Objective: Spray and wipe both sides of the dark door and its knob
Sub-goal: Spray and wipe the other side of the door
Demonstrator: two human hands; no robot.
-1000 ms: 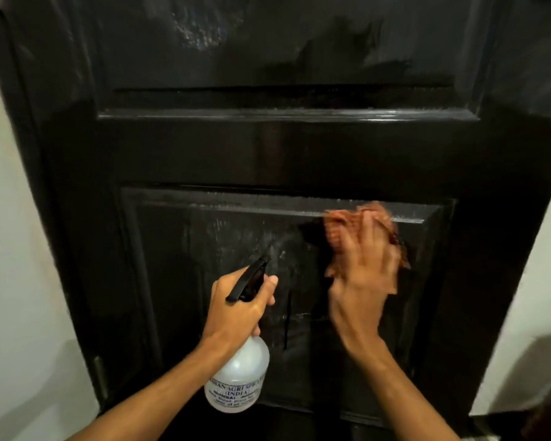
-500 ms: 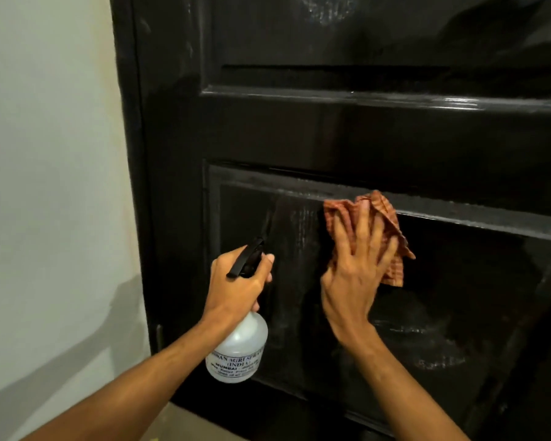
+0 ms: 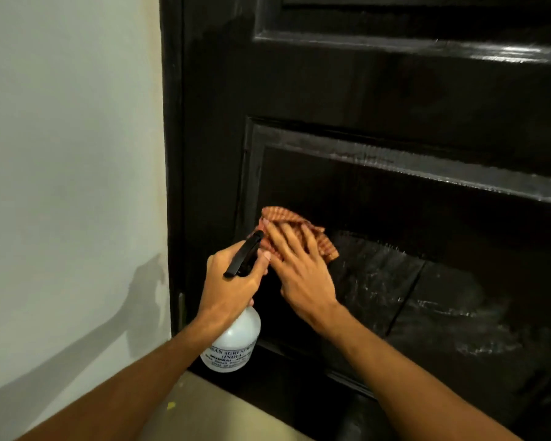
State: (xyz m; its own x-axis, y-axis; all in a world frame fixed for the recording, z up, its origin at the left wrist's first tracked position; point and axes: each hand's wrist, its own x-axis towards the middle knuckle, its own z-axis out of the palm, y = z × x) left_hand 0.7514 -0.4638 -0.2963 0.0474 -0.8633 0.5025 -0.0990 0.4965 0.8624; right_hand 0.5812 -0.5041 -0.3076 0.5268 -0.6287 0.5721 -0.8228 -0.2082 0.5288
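under right hand (image 3: 303, 275), cloth (image 3: 288, 218) partly hidden; door (image 3: 363, 90) cropped

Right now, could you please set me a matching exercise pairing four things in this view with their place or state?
Column A
1. spray bottle
2. cloth
3. wall
4. door

Column B
a. pressed flat on the lower panel under the right hand
b. pale, to the left of the dark frame
c. gripped near its black trigger by the left hand
d. dark and glossy, with pale streaks low down

Pairs: 1-c, 2-a, 3-b, 4-d
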